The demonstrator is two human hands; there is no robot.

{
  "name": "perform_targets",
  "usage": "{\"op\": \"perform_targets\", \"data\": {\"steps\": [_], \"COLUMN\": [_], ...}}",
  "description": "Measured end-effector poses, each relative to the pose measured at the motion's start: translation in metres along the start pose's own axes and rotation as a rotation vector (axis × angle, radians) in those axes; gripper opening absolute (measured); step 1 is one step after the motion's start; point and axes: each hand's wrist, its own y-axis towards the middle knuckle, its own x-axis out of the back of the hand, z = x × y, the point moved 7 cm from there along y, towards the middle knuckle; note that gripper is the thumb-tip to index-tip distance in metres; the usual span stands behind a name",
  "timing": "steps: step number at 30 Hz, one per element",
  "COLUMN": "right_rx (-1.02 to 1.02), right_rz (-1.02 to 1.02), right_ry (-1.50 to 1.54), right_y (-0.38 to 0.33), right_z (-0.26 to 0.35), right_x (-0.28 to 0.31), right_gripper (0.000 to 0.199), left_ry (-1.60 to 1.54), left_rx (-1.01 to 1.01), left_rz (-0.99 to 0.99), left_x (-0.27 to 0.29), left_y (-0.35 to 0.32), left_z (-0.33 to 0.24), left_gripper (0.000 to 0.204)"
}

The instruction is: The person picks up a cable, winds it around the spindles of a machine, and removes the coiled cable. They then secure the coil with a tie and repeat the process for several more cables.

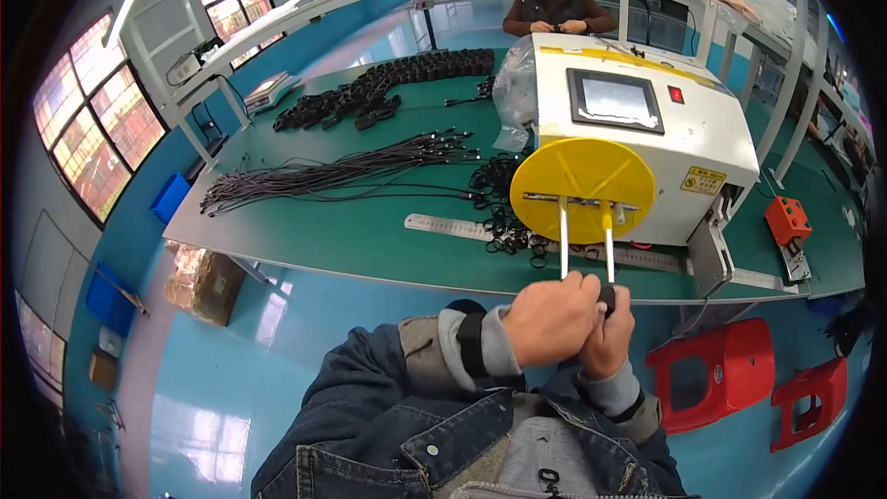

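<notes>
My left hand [550, 319] and my right hand [607, 337] are pressed together in front of my chest, both closed. Between them a small black piece [607, 296] shows at the right fingertips; my fingers hide most of it, so its kind is unclear. Just beyond my hands, two white rods [565, 240] stick out towards me from a yellow disc [545, 176]. The disc is on the front of a white winding machine [702, 143] with a screen [614, 100] and a red switch. Small black loops [504, 231] are heaped beside the disc.
Long dark cables [342, 176] lie on the green table [333, 245], with coiled black cables [379, 88] behind them. A steel ruler [448, 226] runs along the front. An orange box [788, 220] stands right; red stools [753, 360] are below. Another person [554, 9] sits across.
</notes>
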Motion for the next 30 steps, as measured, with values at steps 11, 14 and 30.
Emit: {"op": "perform_targets", "data": {"steps": [11, 14, 30], "right_rx": [0.100, 0.140, 0.153], "right_rz": [0.259, 0.336, 0.550], "right_ry": [-0.160, -0.041, -0.296], "right_y": [-0.011, -0.015, -0.026], "right_z": [-0.044, -0.038, -0.078], "right_x": [-0.060, -0.072, -0.079], "right_gripper": [0.014, 0.014, 0.020], "left_ry": [-0.522, -1.255, -0.949], "left_rx": [0.134, 0.596, 0.872], "left_rz": [0.219, 0.253, 0.907], "left_x": [-0.049, -0.077, -0.100], "left_y": [-0.051, -0.058, -0.067], "left_z": [0.098, 0.117, 0.102], "left_gripper": [0.033, 0.040, 0.037]}}
